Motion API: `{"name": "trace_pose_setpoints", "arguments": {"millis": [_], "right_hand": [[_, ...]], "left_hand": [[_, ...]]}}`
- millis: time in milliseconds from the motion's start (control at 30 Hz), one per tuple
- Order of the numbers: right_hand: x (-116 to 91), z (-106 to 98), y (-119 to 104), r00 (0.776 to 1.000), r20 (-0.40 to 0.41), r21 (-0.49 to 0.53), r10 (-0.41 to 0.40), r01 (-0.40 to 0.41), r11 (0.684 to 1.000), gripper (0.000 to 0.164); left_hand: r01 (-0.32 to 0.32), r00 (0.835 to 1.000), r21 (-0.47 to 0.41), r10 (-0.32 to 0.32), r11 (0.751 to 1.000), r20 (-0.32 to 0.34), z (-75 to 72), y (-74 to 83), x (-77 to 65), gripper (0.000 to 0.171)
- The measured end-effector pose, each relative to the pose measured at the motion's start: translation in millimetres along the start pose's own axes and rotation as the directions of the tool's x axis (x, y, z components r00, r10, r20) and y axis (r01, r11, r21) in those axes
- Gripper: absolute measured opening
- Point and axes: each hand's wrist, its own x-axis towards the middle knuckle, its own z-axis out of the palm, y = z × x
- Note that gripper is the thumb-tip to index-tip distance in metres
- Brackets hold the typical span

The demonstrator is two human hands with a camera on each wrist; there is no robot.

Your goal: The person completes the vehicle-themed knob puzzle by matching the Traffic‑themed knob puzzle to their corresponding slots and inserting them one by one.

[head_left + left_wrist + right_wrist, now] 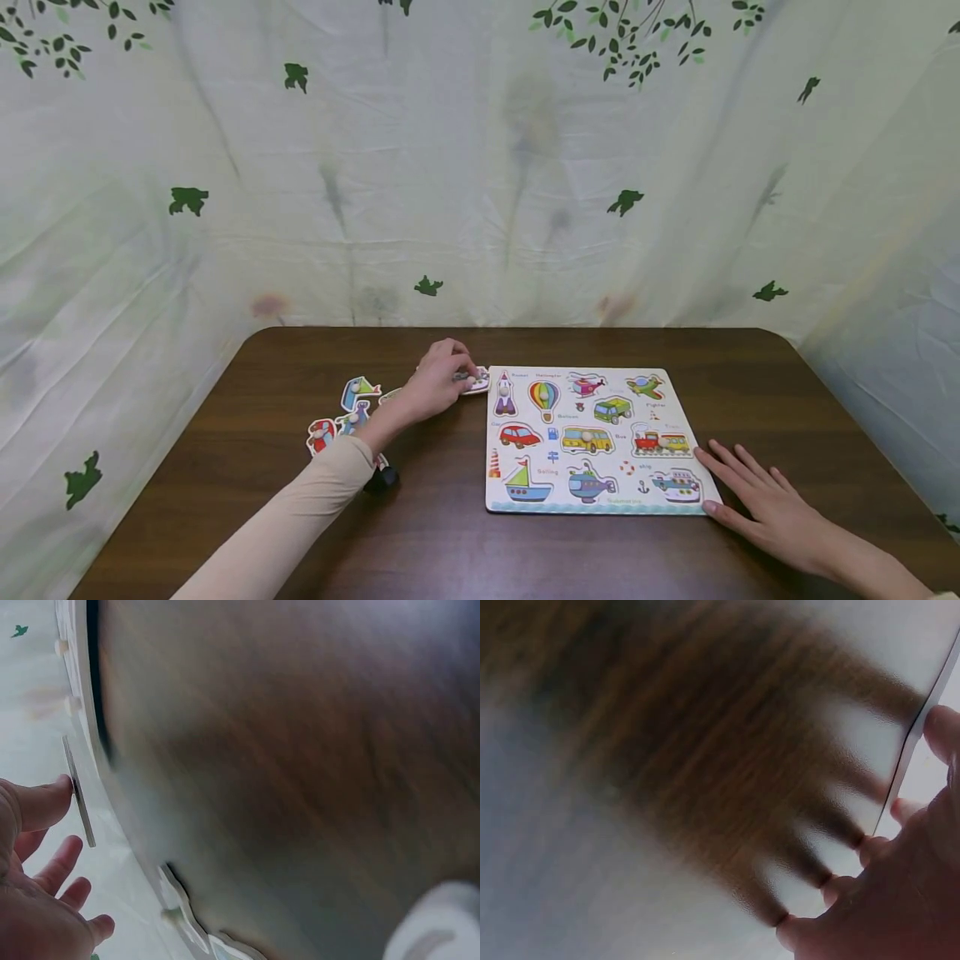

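Note:
My left hand (440, 379) pinches a small flat puzzle piece (477, 382) beside the upper left corner of a white picture puzzle board (588, 506). In the left wrist view the piece (79, 802) appears edge-on against the thumb, the other fingers spread below it; its picture cannot be made out. The board carries colourful vehicles, among them a yellow bus (600, 440), a red car (517, 435) and a hot-air balloon (543, 397). My right hand (776, 512) lies with extended fingers at the board's right edge, its thumb and index fingertip at the rim (904, 769).
Several loose puzzle pieces (322, 433) lie in a cluster on the brown table (247, 467), partly behind the left forearm. A dark object (382, 478) shows by the left wrist. A pale leaf-patterned curtain (480, 167) hangs behind the table and along its sides.

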Motion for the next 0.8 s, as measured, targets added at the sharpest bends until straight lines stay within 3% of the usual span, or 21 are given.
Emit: {"name": "trace_pose_setpoints", "arguments": {"millis": [200, 433, 667, 800], "right_hand": [[0.3, -1.7, 1.0, 1.000, 0.003, 0.006, -0.005, 0.005, 1.000, 0.067], [-0.3, -1.1, 1.4, 1.000, -0.005, 0.002, -0.012, 0.012, 1.000, 0.067], [-0.3, -0.9, 2.3, 1.000, 0.002, 0.010, -0.005, 0.005, 1.000, 0.067], [-0.5, -1.5, 1.3, 1.000, -0.003, 0.007, -0.008, 0.008, 1.000, 0.067]], "left_hand": [[-0.088, 0.996, -0.031, 0.088, 0.996, -0.011, 4.0, 14.4, 0.1, 0.005], [-0.094, 0.994, -0.061, 0.097, 0.994, 0.043, 12.3, 37.9, 1.4, 0.007], [-0.189, 0.980, -0.076, 0.193, 0.979, 0.045, 20.9, 59.9, 2.6, 0.007], [-0.188, 0.979, -0.078, 0.194, 0.979, 0.066, 26.4, 70.3, 2.6, 0.006]]}}
